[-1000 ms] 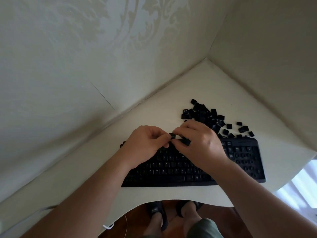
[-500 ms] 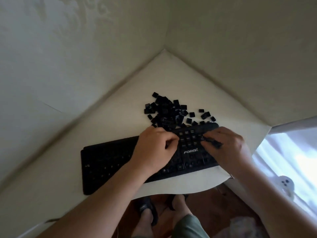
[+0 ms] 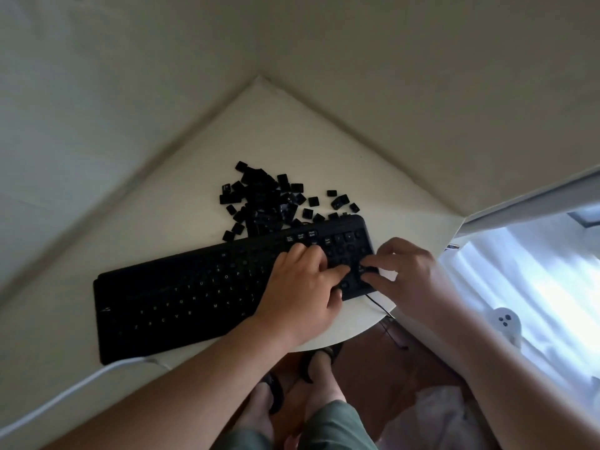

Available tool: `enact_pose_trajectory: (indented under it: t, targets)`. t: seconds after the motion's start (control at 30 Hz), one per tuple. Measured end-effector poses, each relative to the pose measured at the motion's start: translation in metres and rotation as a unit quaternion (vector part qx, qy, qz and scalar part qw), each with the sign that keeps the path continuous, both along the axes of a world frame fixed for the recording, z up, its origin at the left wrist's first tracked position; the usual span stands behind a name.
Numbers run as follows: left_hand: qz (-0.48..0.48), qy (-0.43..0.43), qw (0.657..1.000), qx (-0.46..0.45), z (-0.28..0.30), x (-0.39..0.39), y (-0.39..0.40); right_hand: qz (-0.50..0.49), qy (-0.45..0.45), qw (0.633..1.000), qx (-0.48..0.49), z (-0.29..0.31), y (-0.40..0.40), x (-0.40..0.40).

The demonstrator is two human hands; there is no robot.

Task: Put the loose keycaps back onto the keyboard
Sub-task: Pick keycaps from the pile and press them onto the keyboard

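Note:
A black keyboard [image 3: 181,297] lies slanted on the white corner table [image 3: 292,131], and its number pad shows bare round stems. Several loose black keycaps [image 3: 263,203] are heaped just behind its right half. My left hand [image 3: 302,287] rests on the keyboard beside the number pad, with its fingers stretched over the keys. My right hand [image 3: 402,274] is at the pad's right edge, where thumb and forefinger pinch a single keycap [image 3: 362,270] down against the pad.
Two walls meet close behind the table. The rounded front edge of the table [image 3: 367,329] is near my hands. A thin black cable [image 3: 380,306] hangs off it, and a white cable [image 3: 81,384] runs at lower left. A bright curtain [image 3: 535,287] hangs at right.
Both hands moved from the middle of the keyboard to its right end. The keycap in my right hand came down onto the number pad. The view swung right.

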State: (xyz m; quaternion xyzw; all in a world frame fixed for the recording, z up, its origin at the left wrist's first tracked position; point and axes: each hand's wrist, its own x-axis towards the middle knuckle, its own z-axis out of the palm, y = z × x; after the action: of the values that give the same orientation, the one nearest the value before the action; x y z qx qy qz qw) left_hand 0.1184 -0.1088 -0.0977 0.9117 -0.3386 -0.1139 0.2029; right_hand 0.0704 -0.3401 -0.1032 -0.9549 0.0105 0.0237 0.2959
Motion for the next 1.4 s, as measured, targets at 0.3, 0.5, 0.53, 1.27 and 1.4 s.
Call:
enact_pose_trajectory:
  t: [0.3,0.5,0.53,1.27,1.4]
  targets:
    - [-0.019,-0.02,1.0,0.013,0.0,0.0,-0.005,0.047,0.029,0.998,-0.016,0.005,-0.004,0.014]
    - [-0.038,-0.028,0.999,0.025,0.001,0.001,-0.004,0.055,0.05,0.997,-0.024,0.007,-0.002,0.019]
    - [-0.04,-0.028,0.998,0.026,0.001,0.001,-0.003,0.055,0.051,0.997,-0.025,0.007,-0.002,0.019]
    - [-0.059,-0.049,0.996,0.048,0.004,-0.004,-0.004,0.048,0.055,0.996,-0.055,0.013,0.007,0.019]
    - [-0.066,-0.063,0.994,0.062,0.005,-0.002,-0.007,0.025,0.126,0.987,-0.093,0.012,0.013,0.029]
